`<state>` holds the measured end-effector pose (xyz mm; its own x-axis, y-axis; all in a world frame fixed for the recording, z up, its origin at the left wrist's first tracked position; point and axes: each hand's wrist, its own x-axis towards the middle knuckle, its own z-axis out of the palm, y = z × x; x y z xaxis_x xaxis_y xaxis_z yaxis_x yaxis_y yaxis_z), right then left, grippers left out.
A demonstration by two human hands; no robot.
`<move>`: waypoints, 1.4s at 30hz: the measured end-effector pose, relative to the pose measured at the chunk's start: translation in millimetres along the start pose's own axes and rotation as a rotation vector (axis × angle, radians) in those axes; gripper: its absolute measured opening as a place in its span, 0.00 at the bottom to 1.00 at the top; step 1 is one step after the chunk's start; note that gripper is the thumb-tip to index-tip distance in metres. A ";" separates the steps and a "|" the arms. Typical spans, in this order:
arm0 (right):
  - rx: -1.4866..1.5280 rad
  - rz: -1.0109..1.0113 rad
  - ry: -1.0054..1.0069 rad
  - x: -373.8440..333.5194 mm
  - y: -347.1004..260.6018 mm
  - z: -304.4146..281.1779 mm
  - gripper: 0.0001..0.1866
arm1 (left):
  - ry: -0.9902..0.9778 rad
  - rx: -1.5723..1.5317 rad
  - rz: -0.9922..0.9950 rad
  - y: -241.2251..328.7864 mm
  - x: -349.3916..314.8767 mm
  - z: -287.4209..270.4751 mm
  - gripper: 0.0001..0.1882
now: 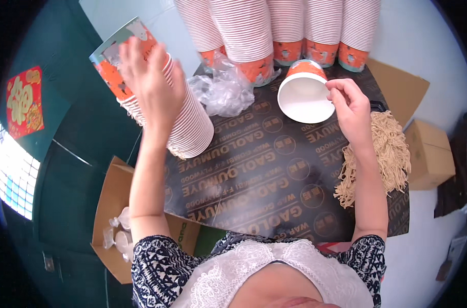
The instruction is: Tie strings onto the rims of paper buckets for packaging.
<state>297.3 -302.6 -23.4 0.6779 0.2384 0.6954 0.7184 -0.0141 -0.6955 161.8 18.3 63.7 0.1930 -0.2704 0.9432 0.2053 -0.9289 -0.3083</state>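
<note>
My left hand point(152, 84) is raised with its fingers spread, in front of a tall leaning stack of nested paper cups point(192, 123). The hand hides part of the stack; whether it touches the cups I cannot tell. The stack's top cup point(111, 61) is orange and teal with printed figures. Bits of beige string hang at some rims. My right hand point(352, 105) has thumb and forefinger closed at the right rim of a single paper cup point(306, 97). That cup is tilted, its white inside toward me. Beside my right forearm lies a heap of beige strings point(390, 149).
Several tall stacks of paper cups point(241, 31) stand along the table's far edge, with crumpled clear plastic point(225, 92) before them. The dark table point(243, 174) has printed lettering. An open carton point(110, 215) sits at lower left, a closed carton point(433, 154) at right.
</note>
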 end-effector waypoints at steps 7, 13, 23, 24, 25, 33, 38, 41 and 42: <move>-0.692 -0.038 0.025 1.5 61.5 -4.9 0.14 | -0.457 -0.747 -0.234 95.2 -70.0 34.5 0.08; -0.720 -0.094 0.040 -3.7 97.3 1.5 0.15 | -0.737 -0.865 -0.649 135.3 -101.8 108.6 0.12; -0.545 -0.009 0.043 -12.4 113.9 4.0 0.11 | -0.563 -0.877 -0.891 174.7 -118.1 150.8 0.08; -0.548 -0.007 0.046 -12.7 115.8 3.4 0.11 | -0.544 -0.870 -0.892 176.5 -120.5 151.5 0.07; -0.543 0.012 0.041 -13.2 118.5 3.9 0.11 | -0.527 -0.864 -0.892 177.8 -123.3 152.1 0.07; -0.663 -0.040 0.087 -18.9 114.3 12.5 0.06 | -0.364 -0.861 -0.854 183.0 -137.2 142.8 0.06; -0.498 0.069 0.013 -22.2 108.4 21.7 0.14 | -0.418 -0.851 -0.881 174.6 -135.7 141.4 0.05; -0.361 0.112 -0.003 -22.1 104.3 25.2 0.22 | -0.325 -0.866 -0.798 166.1 -133.6 147.5 0.08; -0.361 0.115 -0.005 -21.0 106.3 24.8 0.22 | -0.390 -0.892 -0.840 164.6 -133.5 146.0 0.09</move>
<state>355.6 -285.0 -116.5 0.7572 0.2205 0.6148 0.6470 -0.3818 -0.6600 309.8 -61.5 -131.1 0.6152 0.4288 0.6616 -0.2807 -0.6650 0.6920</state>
